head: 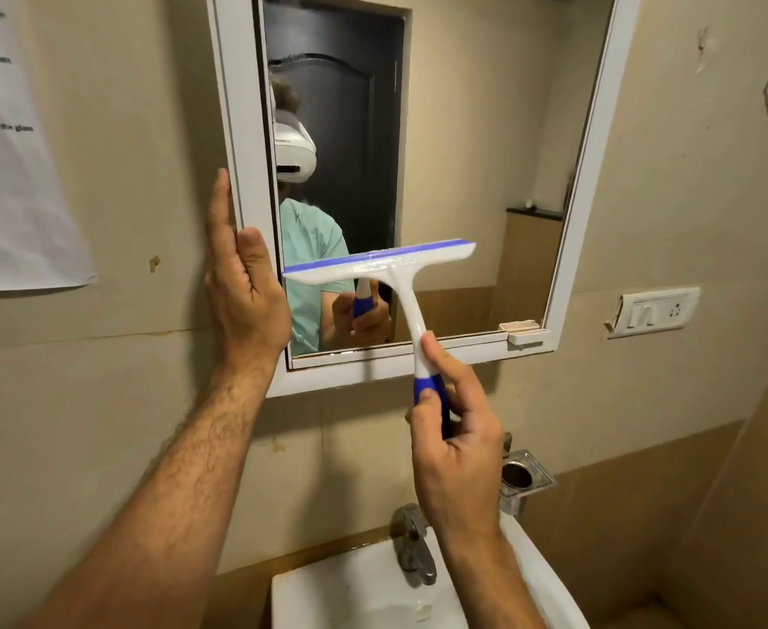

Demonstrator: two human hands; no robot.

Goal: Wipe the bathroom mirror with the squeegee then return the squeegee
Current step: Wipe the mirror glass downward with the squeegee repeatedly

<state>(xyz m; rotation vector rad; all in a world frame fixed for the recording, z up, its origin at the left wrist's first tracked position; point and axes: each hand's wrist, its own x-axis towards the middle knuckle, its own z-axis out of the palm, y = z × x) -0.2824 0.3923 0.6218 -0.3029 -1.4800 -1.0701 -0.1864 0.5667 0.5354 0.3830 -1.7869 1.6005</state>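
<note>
Against the mirror's white frame [246, 143] we rest our left hand [243, 288], fingers straight and flat. Our right hand [457, 429] grips the squeegee [395, 283] by its blue handle, blade touching the mirror [472, 152] low down, above the sink [354, 592] and faucet [413, 544].

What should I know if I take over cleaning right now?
Left hand: open, fingers straight, resting on the left side of the mirror frame.
Right hand: grips the blue handle of the squeegee.
The blade is up against the lower part of the glass, tilted, left end lower.
Done: squeegee picked up and at the mirror. How much glass is already wiped cannot be told.
Left: finish wiping, then put the squeegee back. Its usual spot is not clear here.
</note>
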